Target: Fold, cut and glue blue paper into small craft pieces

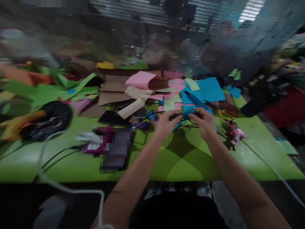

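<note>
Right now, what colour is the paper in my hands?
Blue paper, seen in the head view.

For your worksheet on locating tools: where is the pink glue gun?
In the head view, the pink glue gun lies on the green table, just right of the right hand.

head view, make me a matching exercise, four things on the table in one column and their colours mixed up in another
Things:
1. piece held between left hand and right hand: folded paper
2. glue gun
3. curled sheet
4. table cover

Colours:
A. lime green
B. pink paper
C. blue
D. pink and white

Pairs: 1-C, 2-D, 3-B, 4-A
</note>
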A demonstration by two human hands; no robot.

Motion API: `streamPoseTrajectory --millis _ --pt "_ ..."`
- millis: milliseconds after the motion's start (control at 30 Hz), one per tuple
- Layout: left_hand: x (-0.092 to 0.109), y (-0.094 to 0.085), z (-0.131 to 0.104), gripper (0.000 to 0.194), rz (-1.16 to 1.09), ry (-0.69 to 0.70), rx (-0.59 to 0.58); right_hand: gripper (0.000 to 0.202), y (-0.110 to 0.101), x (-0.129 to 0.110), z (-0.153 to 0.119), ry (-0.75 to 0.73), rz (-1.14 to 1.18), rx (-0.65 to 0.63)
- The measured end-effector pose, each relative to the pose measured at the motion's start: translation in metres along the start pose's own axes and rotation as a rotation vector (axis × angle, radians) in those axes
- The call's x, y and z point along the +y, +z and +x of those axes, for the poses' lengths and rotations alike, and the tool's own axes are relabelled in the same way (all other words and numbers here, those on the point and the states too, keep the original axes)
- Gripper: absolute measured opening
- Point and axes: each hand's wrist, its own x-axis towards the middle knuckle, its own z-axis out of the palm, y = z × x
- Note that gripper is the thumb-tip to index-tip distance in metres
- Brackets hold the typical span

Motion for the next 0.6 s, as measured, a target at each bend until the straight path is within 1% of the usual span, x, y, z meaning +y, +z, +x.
streamPoseTrajectory --millis 33,67,133,167,200,233,267,300,333,367,400,433,500,600 --pt "-0.002 0.002 0.0 0.018 0.027 0.02 -0.002 0.025 -0.002 -0.001 -0.002 -0.009 -0.035 0.02" --pt "-0.005 0.004 0.001 0.016 0.06 0.034 -0.018 0.029 -0.003 -0.004 -0.005 -0.052 -0.095 0.073" --pt "-0.014 0.006 0.005 0.013 0.119 0.066 -0.003 0.035 -0.001 -0.014 -0.01 -0.233 -0.285 0.18" --pt "-0.019 0.007 0.008 0.012 0.167 0.105 0.026 0.035 0.004 -0.021 -0.014 -0.341 -0.351 0.196" --pt "-0.024 0.008 0.011 0.011 0.241 0.152 0.03 0.033 0.01 -0.031 -0.018 -0.441 -0.375 0.13" --pt "-0.028 0.008 0.014 0.01 0.323 0.205 0.033 0.028 0.019 -0.041 -0.024 -0.498 -0.368 -0.043" --pt "-0.032 0.01 0.015 0.014 0.39 0.25 0.004 0.023 0.031 -0.052 -0.03 -0.508 -0.373 -0.283" --pt "-0.034 0.012 0.015 0.014 0.408 0.252 -0.004 0.022 0.044 -0.063 -0.036 -0.524 -0.37 -0.512" --pt "-0.035 0.014 0.015 0.009 0.422 0.246 -0.01 0.022 0.059 -0.072 -0.042 -0.53 -0.366 -0.727" --pt "-0.035 0.016 0.013 0.007 0.43 0.249 -0.028 0.022 0.075 -0.079 -0.047 -0.543 -0.384 -0.897" --pt "-0.034 0.019 0.01 0.008 0.441 0.254 -0.019 0.021 0.09 -0.085 -0.05 -0.557 -0.407 -1.021" --pt "-0.034 0.021 0.007 0.008 0.464 0.266 -0.005 0.02 0.104 -0.087 -0.053 -0.563 -0.435 -1.111" --pt "-0.033 0.025 0.002 0.011 0.497 0.281 0.009 0.019 0.126 -0.088 -0.054 -0.563 -0.512 -1.212" --pt "-0.032 0.027 -0.002 0.013 0.523 0.266 0.008 0.018 0.143 -0.082 -0.053 -0.568 -0.591 -1.272"
